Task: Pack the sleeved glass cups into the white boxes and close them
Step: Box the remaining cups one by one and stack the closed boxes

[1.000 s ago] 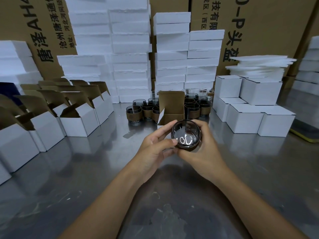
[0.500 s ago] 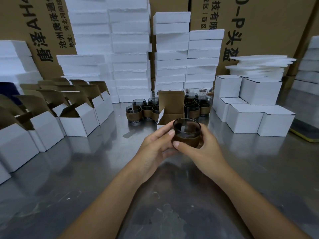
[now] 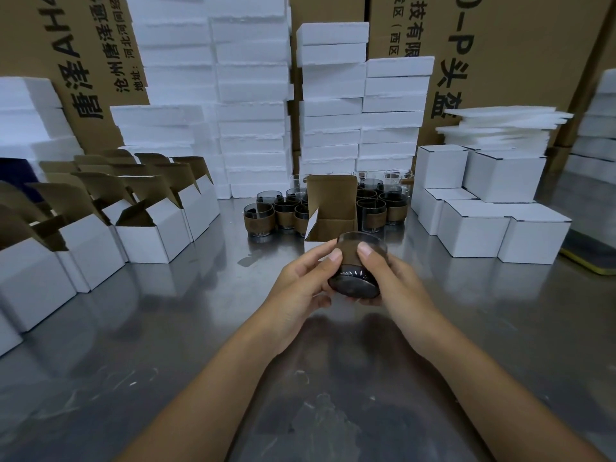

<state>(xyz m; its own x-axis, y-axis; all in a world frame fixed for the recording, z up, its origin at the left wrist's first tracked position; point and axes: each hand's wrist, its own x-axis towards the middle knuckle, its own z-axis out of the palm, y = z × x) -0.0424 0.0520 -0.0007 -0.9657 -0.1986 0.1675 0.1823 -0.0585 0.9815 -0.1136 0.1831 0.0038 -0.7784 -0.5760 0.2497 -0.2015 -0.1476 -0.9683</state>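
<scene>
Cup (image 3: 358,273) now tipped, base toward me | my left hand (image 3: 300,288) and right hand (image 3: 396,285) fingers curled around it | open box (image 3: 330,213) just beyond

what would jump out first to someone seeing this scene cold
First, the dark glass cup with its brown sleeve, held tipped in mid-frame between the left hand and right hand, base toward the camera. Just behind it an open white box stands on the steel table with its flap up, amid a cluster of sleeved cups. Open boxes line the left, closed boxes stack on the right.
</scene>
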